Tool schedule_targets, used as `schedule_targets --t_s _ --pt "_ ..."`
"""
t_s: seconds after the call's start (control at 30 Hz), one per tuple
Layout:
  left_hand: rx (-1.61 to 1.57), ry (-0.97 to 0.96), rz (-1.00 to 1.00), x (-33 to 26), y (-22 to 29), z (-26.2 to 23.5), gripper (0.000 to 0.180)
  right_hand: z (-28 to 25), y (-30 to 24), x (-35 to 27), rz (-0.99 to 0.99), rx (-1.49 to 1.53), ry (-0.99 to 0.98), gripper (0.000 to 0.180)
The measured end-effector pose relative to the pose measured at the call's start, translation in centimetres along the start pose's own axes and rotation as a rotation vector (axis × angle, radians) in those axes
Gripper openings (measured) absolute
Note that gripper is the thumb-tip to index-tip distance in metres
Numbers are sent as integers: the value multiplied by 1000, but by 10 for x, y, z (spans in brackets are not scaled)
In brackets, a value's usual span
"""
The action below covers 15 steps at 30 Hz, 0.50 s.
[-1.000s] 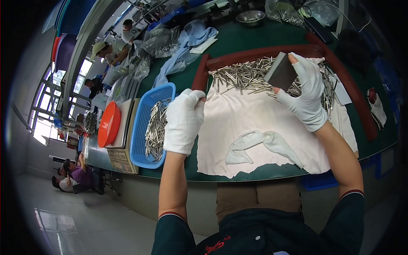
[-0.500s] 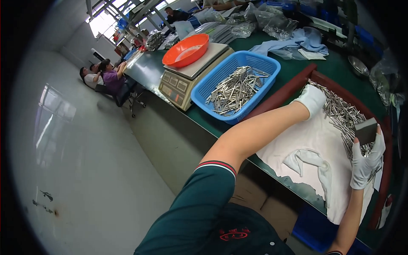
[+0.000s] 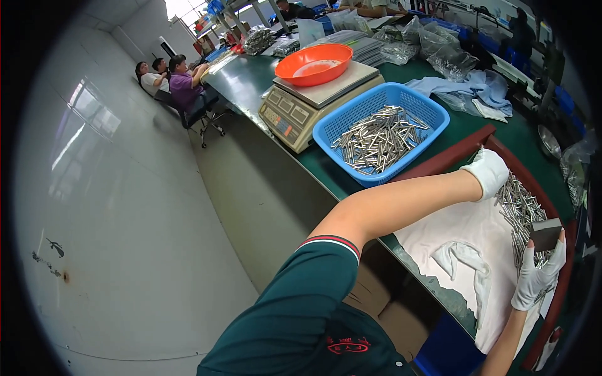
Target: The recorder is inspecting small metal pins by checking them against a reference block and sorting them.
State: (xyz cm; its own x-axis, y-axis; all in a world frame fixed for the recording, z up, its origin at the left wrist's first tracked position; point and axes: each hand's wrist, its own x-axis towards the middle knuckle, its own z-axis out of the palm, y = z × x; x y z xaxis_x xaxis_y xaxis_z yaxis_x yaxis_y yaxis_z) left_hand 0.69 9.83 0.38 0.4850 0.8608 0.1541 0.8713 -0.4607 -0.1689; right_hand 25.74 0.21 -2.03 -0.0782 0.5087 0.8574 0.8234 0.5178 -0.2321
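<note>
My left hand (image 3: 489,174), in a white glove, reaches to the far corner of the red-brown wooden frame (image 3: 429,166). It rests beside a heap of slim metal pins (image 3: 520,210); its fingers are hidden behind the back of the glove. At the near right end of the heap, my right hand (image 3: 536,279) wears a white glove with bare fingertips. Thumb and fingers grip a dark grey rectangular block (image 3: 545,234) upright against the pins. Under both hands a white cloth (image 3: 433,229) lines the frame, with a crumpled white rag (image 3: 480,276) lying on it.
Left of the frame stands a blue plastic basket (image 3: 326,128) of metal pins. Beyond it a scale (image 3: 285,116) carries an orange bowl (image 3: 313,64). Light blue cloth (image 3: 486,84) and plastic bags (image 3: 448,53) lie at the back. Several people sit farther off.
The whole view has swung, so the basket and scale sit farther right in the picture. Both hands keep about the same places in the frame, and the block is still held.
</note>
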Motion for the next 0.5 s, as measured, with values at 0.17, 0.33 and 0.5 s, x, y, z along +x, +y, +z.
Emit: schedule_targets --t_s 0.17,0.33,0.5 --pt "120 -142 39 -13 10 6 12 2 -3 -1 10 -7 -29 72" --pt "-75 57 -12 -18 10 -16 14 1 -5 0 10 -3 -6 71" --pt "8 -72 30 -14 15 4 13 2 -2 -1 1 -5 -50 70"
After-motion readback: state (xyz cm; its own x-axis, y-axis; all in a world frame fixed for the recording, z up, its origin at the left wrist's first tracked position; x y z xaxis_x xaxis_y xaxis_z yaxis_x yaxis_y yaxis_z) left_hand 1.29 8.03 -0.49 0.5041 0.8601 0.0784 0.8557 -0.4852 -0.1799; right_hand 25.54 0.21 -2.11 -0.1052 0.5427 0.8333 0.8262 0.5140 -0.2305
